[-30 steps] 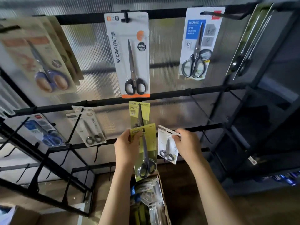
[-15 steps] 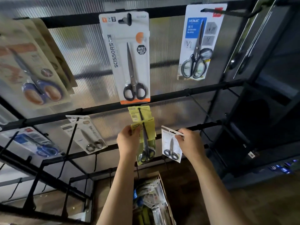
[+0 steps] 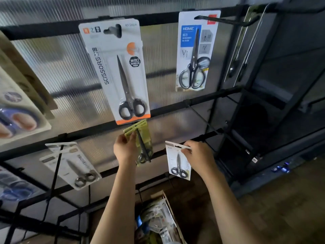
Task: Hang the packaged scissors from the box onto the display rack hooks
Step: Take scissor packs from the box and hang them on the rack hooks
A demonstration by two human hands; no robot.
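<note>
Rack first, since everything sits relative to it: black bars over a ribbed panel, two big carded scissors on the top row, the white SCISSORS card and the blue HOME card to its right. Box of more packs sits on the floor below the rack.

What's changed in the last second: the yellow pack went up from under its twin to level with it, right below the white card, so I'd say it's basically on the hook now. Two yellow cards there. Left hand pinches that pack's left edge.

Right hand pinches the top of one small white pack, off any hook, in front of the lower bar.
</note>
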